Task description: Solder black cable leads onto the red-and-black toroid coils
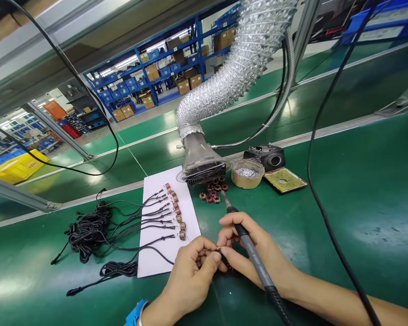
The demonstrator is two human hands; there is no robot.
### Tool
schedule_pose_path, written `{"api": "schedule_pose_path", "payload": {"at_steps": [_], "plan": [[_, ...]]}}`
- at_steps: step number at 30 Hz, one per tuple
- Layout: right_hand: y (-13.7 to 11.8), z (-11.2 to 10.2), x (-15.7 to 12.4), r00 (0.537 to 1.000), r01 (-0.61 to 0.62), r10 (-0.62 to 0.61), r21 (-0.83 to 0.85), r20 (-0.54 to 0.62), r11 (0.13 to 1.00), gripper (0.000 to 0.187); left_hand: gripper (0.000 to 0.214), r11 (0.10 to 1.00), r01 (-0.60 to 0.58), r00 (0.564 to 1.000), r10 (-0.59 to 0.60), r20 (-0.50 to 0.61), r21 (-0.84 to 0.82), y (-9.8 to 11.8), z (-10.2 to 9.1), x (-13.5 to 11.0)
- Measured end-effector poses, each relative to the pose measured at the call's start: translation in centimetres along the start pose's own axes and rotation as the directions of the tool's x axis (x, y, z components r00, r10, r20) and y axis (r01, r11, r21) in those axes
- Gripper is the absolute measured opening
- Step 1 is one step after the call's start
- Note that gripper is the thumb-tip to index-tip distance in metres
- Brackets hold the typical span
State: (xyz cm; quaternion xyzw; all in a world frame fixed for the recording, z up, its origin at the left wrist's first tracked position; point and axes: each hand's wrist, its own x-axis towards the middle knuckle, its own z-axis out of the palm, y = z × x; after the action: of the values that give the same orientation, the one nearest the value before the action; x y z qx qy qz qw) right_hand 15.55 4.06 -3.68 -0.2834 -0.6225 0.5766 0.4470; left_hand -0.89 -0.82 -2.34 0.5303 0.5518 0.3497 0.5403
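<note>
Hands meet low over the green bench (360, 203), just right of a white sheet (155, 265). The left hand (190, 271) is curled nearly closed, its thumb and forefinger pinching a small wound coil (219, 249) with red and yellow on it. The coil sits between the two hands and looks slightly raised off the bench, though fingers hide most of it. The right hand (258, 249) is closed around a grey soldering iron (250, 242), gripped like a pen, and its fingertips also touch the coil. The iron's tip points away, toward a pile of loose coils (213, 192) under the extractor hood (202, 167). Black leads (88, 228) lie in a row across the sheet, each ending in a small part. A round tin (247, 173) stands beside the hood.
</note>
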Motion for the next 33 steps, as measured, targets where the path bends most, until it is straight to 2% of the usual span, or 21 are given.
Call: {"api": "schedule_pose_path", "payload": {"at_steps": [3,7,12,16,19,23,25,27,29,33], "plan": [[0.0,0.0,-0.1,0.999,-0.047,0.047,0.019,0.018,0.999,0.034,0.03,0.999,0.011,1.0,-0.012,-0.023,-0.047,0.0,0.2,0.1],[0.1,0.2,-0.3,0.999,-0.034,0.033,0.046,0.012,0.998,0.031,0.033,0.994,0.043,0.998,-0.047,-0.036,-0.101,0.3,0.2,0.1],[0.5,0.9,-0.5,0.996,0.026,-0.02,0.062,-0.092,0.998,0.029,0.04,0.975,0.077,0.997,-0.074,0.02,-0.208,0.3,0.3,0.1],[0.3,1.4,-0.7,0.984,0.043,-0.052,-0.05,-0.173,0.998,0.028,0.047,0.958,0.057,0.997,-0.071,-0.04,-0.283,0.0,0.8,0.0],[0.1,1.6,-0.8,0.97,0.117,-0.146,-0.158,-0.193,0.981,0.025,0.049,0.948,0.058,0.992,-0.09,-0.092,-0.312,-0.3,1.0,0.0],[0.1,1.6,-0.9,0.931,0.248,-0.323,-0.357,-0.169,0.901,0.022,0.048,0.944,0.059,0.993,-0.088,-0.075,-0.323,-0.5,0.9,0.1],[0.2,1.2,-0.8,0.902,0.33,-0.418,-0.447,-0.11,0.831,0.024,0.045,0.949,0.049,0.997,-0.068,-0.048,-0.311,-0.4,0.6,0.3],[0.1,0.6,-0.8,0.882,0.403,-0.471,-0.466,-0.033,0.788,0.027,0.042,0.948,0.058,0.998,-0.064,-0.009,-0.312,-0.1,0.3,0.5],[0.1,-0.1,-0.8,0.887,0.422,-0.462,-0.421,0.007,0.803,0.03,0.039,0.941,0.093,0.996,-0.089,0.028,-0.327,0.2,0.1,0.7],[0.3,-1.1,-0.8,0.932,0.341,-0.362,-0.299,-0.013,0.891,0.033,0.031,0.941,0.132,0.991,-0.124,0.046,-0.311,0.7,-0.3,0.6]]}}
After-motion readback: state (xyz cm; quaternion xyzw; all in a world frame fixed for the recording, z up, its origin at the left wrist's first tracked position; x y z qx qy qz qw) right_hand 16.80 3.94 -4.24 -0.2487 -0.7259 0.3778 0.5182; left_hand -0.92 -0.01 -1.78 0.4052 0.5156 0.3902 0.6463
